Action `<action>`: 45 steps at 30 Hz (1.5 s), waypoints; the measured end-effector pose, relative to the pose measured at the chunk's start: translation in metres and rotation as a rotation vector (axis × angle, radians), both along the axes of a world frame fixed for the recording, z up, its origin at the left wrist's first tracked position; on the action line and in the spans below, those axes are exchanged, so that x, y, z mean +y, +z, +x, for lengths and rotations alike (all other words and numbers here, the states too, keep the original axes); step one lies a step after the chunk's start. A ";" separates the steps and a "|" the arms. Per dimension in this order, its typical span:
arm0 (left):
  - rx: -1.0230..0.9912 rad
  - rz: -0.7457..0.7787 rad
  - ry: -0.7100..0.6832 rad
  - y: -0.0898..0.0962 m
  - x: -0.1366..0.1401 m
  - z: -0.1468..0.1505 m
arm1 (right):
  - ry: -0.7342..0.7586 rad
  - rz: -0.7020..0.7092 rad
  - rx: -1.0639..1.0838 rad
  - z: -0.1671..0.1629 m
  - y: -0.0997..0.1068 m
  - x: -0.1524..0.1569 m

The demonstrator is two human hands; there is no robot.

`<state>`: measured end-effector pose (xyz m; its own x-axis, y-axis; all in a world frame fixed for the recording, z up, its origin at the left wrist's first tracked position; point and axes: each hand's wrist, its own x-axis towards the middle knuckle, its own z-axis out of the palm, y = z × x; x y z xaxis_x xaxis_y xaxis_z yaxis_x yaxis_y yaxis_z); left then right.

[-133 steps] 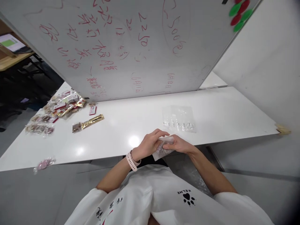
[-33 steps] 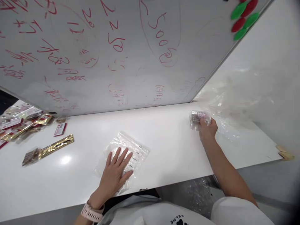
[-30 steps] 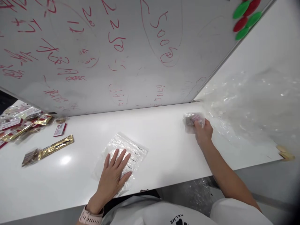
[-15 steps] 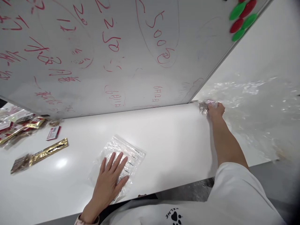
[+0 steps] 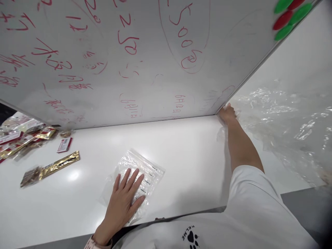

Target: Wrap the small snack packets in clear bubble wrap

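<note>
My left hand [image 5: 124,199] lies flat with fingers spread on clear zip bags [image 5: 153,169] with dark printed marks along one side. They rest on the white table near its front edge. At the whiteboard's lower right corner, my right hand [image 5: 228,112] is stretched far out, its fingers curled and partly hidden. A bit of crumpled clear plastic [image 5: 221,134] shows just below it. Whatever the right fingers grip cannot be made out.
A whiteboard [image 5: 155,90] with red writing stands along the table's back. Gold-and-brown packets [image 5: 59,166], a small red-and-white box [image 5: 64,145] and a packet pile [image 5: 23,135] lie left. A large clear plastic sheet [image 5: 287,121] spreads at right.
My right hand has moved closer to the whiteboard's corner, and the crumpled plastic that showed beside it is now mostly hidden. My left hand stays on the bags. The view has shifted slightly.
</note>
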<state>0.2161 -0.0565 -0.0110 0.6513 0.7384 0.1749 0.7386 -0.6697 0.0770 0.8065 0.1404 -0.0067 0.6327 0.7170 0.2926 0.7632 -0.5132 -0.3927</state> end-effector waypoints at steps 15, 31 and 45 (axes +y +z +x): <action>-0.064 -0.407 -0.459 0.021 0.034 -0.005 | 0.220 -0.170 -0.188 -0.140 -0.013 -0.192; -1.274 -0.707 0.664 0.015 -0.033 -0.050 | 0.556 0.119 1.061 -0.419 -0.003 -0.233; -1.565 -0.679 0.162 0.108 -0.010 -0.010 | 1.108 0.146 1.200 -0.447 0.060 -0.277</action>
